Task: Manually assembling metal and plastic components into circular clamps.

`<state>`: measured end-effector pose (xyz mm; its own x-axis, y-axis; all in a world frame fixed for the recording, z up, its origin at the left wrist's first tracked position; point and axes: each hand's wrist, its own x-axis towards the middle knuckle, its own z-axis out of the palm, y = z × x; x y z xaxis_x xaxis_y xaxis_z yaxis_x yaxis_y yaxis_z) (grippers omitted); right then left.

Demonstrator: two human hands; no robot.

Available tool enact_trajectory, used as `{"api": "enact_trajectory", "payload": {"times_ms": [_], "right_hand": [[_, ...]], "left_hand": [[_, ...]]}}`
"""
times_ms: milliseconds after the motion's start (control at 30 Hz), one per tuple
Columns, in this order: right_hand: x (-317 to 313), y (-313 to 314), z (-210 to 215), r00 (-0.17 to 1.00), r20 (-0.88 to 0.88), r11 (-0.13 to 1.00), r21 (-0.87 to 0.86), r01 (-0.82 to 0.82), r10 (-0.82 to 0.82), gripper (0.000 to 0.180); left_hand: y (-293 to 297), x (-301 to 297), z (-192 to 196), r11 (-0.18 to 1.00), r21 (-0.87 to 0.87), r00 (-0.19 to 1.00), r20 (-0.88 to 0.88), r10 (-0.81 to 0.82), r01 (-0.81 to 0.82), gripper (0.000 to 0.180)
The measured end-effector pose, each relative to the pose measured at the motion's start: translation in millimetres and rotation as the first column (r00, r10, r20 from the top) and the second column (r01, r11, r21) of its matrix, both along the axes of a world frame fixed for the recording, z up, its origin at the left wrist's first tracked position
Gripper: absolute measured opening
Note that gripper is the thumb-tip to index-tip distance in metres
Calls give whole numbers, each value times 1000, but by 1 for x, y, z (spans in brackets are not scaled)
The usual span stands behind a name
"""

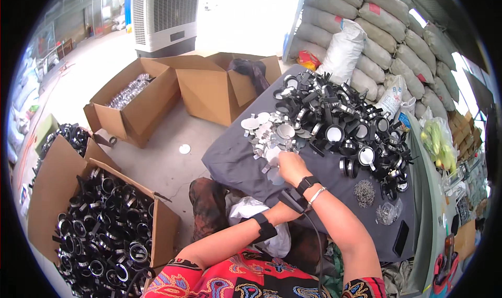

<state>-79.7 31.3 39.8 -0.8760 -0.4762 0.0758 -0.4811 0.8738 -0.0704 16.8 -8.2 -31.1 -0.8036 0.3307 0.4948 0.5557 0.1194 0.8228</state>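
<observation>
My right hand (293, 167) on the round mirror discs (266, 133), grip hidden | my left hand behind it, unseen | black mirror frames (345, 125) piled beyond on the grey table (235, 162)

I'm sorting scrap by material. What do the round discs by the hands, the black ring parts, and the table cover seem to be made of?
Round discs: probably thin metal or mirror, silvery and reflective. Black ring parts: apparently plastic or coated metal, with glossy black rims, some holding shiny inserts. Table cover: grey cloth, matte, draping in soft folds over the edge. The right hand rests on the discs; the left hand is hidden behind it.
</observation>
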Motion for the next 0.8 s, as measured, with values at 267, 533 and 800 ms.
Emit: {"api": "enact_trajectory", "payload": {"times_ms": [267, 533, 800], "right_hand": [[32, 38, 51, 950, -308, 941, -305, -143, 45, 8], [78, 127, 52, 893, -407, 964, -247, 96, -193, 15], [119, 156, -15, 948, -293, 989, -117, 94, -125, 5]], "left_hand": [[-4, 4, 25, 982, 190, 998, 55, -28, 17, 34], [0, 1, 14, 894, 438, 862, 412, -295, 97, 48], [-1, -7, 26, 946, 323, 883, 446, -147, -5, 52]]}}
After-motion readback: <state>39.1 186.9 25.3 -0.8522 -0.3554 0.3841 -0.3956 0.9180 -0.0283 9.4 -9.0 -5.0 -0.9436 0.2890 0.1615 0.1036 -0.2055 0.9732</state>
